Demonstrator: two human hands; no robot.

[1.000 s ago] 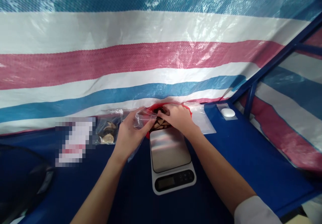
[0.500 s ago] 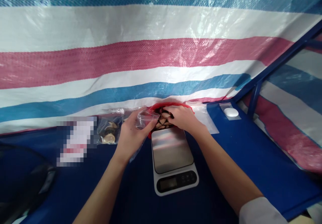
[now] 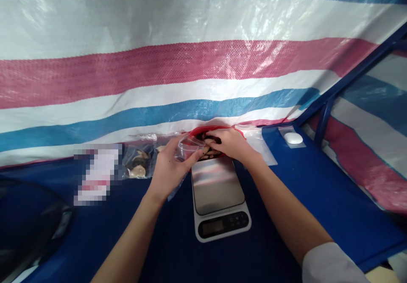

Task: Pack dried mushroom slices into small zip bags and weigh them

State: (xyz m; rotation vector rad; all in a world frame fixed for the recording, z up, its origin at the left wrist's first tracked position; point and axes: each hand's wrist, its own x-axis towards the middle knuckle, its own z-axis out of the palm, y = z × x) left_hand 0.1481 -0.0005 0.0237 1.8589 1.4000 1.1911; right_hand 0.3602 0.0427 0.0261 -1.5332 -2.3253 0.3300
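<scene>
My left hand is closed on a clear plastic bag, holding its mouth beside the red container. My right hand reaches over the red container from the right. Its fingers are closed around brown and tan dried slices, close to the bag's mouth and my left thumb. More slices lie below my fingers in the container, whose shape is mostly hidden. Directly in front stands a white kitchen scale with a bare metal plate. Its display is dark.
Left of my left hand lies a clear bag of dried slices, with a blurred-out white and red item beyond it. Flat clear bags and a white oval object lie rightward on the blue table. Striped sheeting hangs behind.
My right hand has shifted slightly left, bringing slices nearer to the bag's mouth. My left hand keeps its hold on the bag. The whole view has shifted slightly.
</scene>
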